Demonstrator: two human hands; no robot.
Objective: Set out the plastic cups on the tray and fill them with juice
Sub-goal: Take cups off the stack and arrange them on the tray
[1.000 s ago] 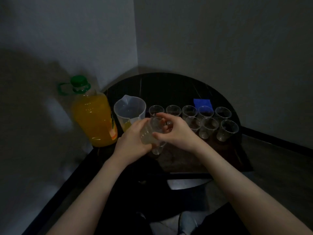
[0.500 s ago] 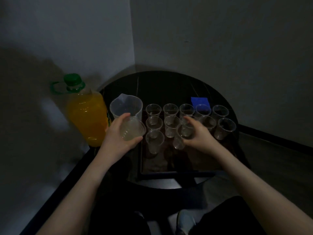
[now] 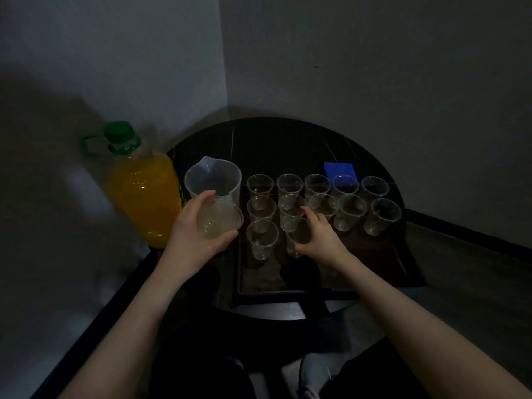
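Observation:
Several clear plastic cups (image 3: 261, 185) stand in rows on a dark tray (image 3: 296, 293) on a round black table. My left hand (image 3: 195, 234) grips a nested stack of cups (image 3: 220, 221), tilted, just left of the tray. My right hand (image 3: 319, 240) holds one cup (image 3: 295, 237) at the tray's third row, beside another single cup (image 3: 262, 240). A clear measuring jug (image 3: 211, 180) with a little juice stands behind my left hand. A large orange juice bottle (image 3: 142, 194) with a green cap stands at the far left.
A blue cloth (image 3: 339, 169) lies on the table (image 3: 273, 139) behind the cups. The table sits in a wall corner. The near half of the tray holds no cups. My knees and a shoe (image 3: 313, 375) show below the table's edge.
My hands have parted: the left carried the cup stack to the left, the right took one cup off it and lowered it onto the tray's third row.

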